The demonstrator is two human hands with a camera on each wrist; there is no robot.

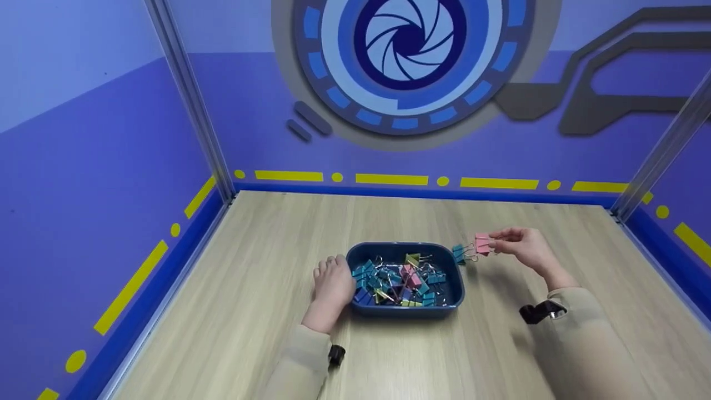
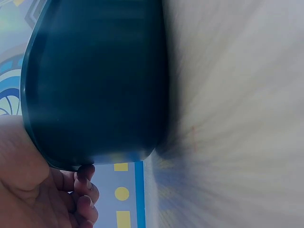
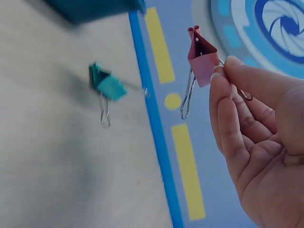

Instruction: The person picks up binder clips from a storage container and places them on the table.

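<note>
While purple-blue printed panels (image 1: 244, 122) are enclosing the wood-grain tabletop (image 1: 266, 244), the right hand (image 1: 526, 249) is pinching a pink binder clip (image 1: 482, 244) right of the dark-blue bin (image 1: 402, 313); the left hand (image 1: 334, 282) is touching its left end, grip unclear.

Looks sideways at the smooth outer side of a dark teal container (image 2: 99, 83), set on a pale, blurred surface (image 2: 237, 114). Finds the left hand (image 2: 35, 194) against the rim at one corner, fingers bent, thumb tip hidden. Takes in a bluish wall (image 2: 107, 213) beyond, with yellow marks (image 2: 122, 194) and part of a round emblem (image 2: 8, 78).
</note>
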